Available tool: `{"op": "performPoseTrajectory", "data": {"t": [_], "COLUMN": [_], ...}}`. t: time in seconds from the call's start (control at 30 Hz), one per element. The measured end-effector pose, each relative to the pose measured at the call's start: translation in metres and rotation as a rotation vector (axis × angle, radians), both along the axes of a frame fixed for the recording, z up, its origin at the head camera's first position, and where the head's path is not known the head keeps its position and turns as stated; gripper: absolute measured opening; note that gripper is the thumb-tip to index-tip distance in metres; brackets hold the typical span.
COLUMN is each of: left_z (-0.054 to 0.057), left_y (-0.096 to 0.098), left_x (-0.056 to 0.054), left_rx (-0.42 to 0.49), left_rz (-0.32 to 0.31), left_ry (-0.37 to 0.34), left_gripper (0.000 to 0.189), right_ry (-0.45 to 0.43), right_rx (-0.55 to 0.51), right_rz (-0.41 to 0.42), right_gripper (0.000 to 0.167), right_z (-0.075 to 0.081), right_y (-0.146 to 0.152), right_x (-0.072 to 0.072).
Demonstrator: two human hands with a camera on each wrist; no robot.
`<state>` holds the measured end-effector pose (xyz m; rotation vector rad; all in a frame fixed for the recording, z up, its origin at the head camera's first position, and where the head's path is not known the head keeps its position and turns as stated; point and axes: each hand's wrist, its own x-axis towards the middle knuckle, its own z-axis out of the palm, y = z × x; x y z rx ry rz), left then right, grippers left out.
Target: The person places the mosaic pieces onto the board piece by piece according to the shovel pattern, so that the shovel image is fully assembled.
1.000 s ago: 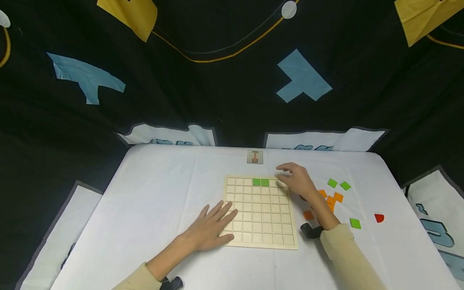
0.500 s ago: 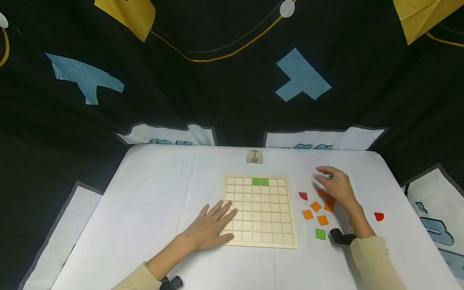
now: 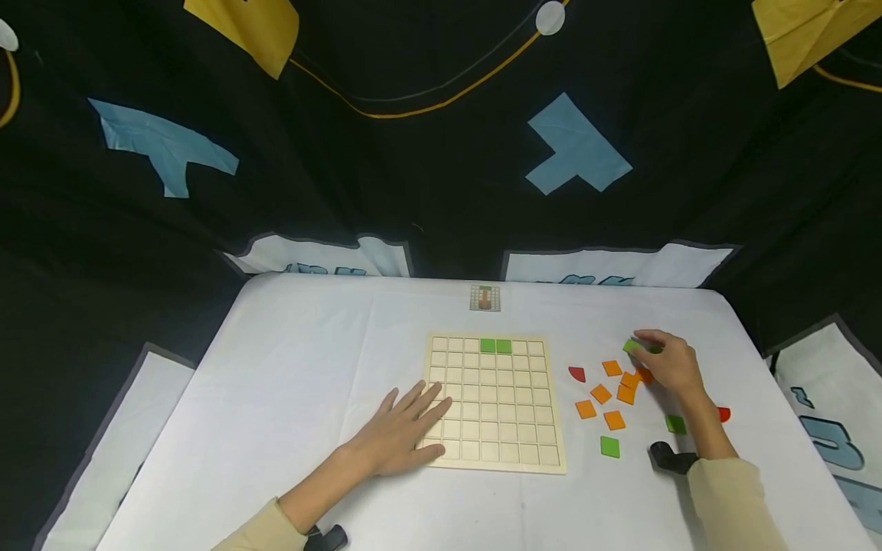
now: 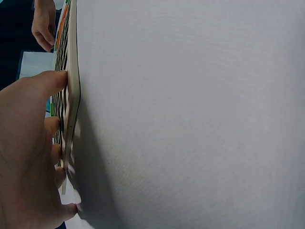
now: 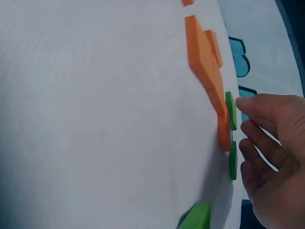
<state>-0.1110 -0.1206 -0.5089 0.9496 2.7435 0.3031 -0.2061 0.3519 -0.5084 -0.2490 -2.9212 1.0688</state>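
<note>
Patterned black cloth backdrop (image 3: 413, 176) behind white cloth-covered worktop (image 3: 303, 360). Flat, square green tiles (image 3: 630, 346) toward its far right, just beside right grip (image 3: 674, 367): fingers apart, contact impossible to tell. Left grip (image 3: 394, 438) spread over left edge of pale gridded wooden board (image 3: 499, 430). Tile thickness plain only from right wrist.

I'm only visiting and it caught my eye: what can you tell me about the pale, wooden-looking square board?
The pale, wooden-looking square board is thin, its face divided by lines into rows of small square cells within a plain border. It lies flat on the white cloth-covered table. Two green square tiles sit side by side in its far row; the other visible cells look bare. The person's left hand, fingers spread, rests on its left edge.
</note>
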Motion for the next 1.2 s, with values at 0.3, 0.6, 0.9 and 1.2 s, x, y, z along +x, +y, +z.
{"op": "performPoseTrajectory", "data": {"t": [0.3, 0.6, 0.9, 1.2], "left_z": [0.001, 0.002, 0.003, 0.006], "left_y": [0.000, 0.001, 0.000, 0.001], "left_x": [0.001, 0.002, 0.002, 0.002], "left_rx": [0.020, 0.006, 0.006, 0.004], "left_rz": [-0.009, -0.001, 0.004, -0.003], "left_ry": [-0.002, -0.012, -0.003, 0.000], "left_gripper": [0.070, 0.069, 0.069, 0.068], "right_ry": [-0.038, -0.035, 0.019, 0.114], "right_rx": [0.035, 0.087, 0.019, -0.021], "right_rz": [0.010, 0.027, 0.056, 0.169], "right_gripper": [0.042, 0.039, 0.040, 0.036], "right_z": [-0.004, -0.005, 0.007, 0.016], "right_y": [0.004, 0.001, -0.019, -0.064], "right_x": [0.002, 0.003, 0.003, -0.003]}}
